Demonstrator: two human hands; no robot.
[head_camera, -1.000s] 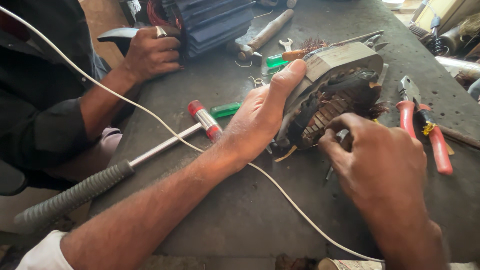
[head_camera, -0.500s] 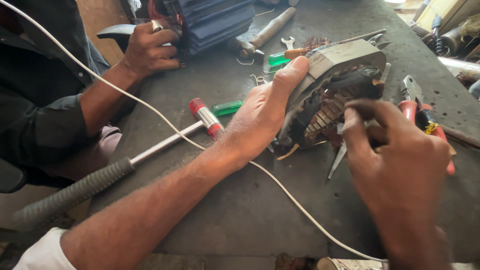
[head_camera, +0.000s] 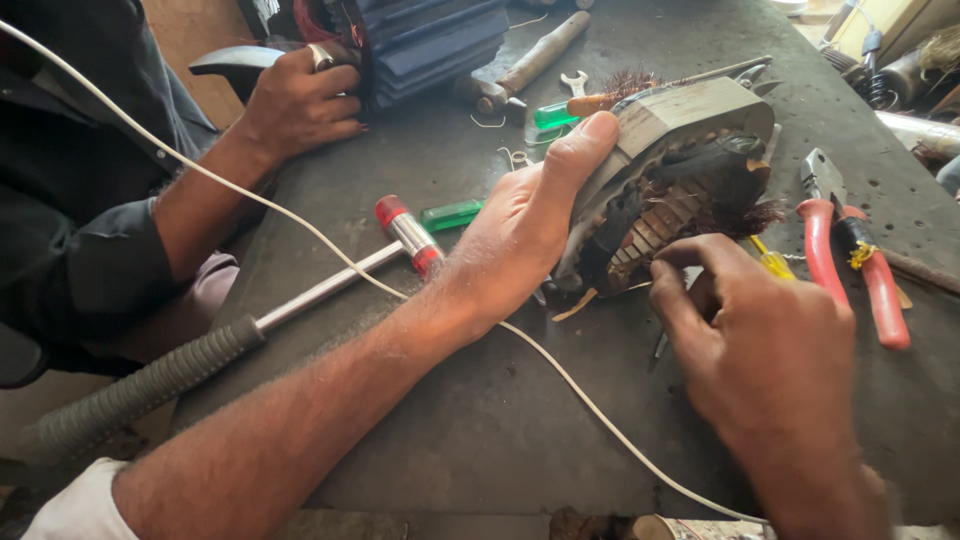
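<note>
Three hands in view, the wearer's left hand (head_camera: 520, 235) and right hand (head_camera: 770, 360) plus one co-worker's hand (head_camera: 300, 100); one motor stator (head_camera: 680, 180), two hammers (head_camera: 200, 350) (head_camera: 530, 60), one red-handled pliers (head_camera: 850, 260), one green-handled screwdriver (head_camera: 570, 108), one small spanner (head_camera: 574, 82), one white cable (head_camera: 300, 225)

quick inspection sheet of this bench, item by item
surface: dark metal bench, scuffed and pitted.
job's things: motor stator with copper windings, tilted on edge.
clutter: red-tipped hammer, red-handled pliers, green screwdriver, wooden-handled hammer, small spanner.
grippers: left hand clasps the stator's rim; right hand at the windings, holding a thin tool, fingers curled.
cables: white cable runs across the bench under the left arm.
surroundings: another person's hand rests on a dark finned housing.
</note>
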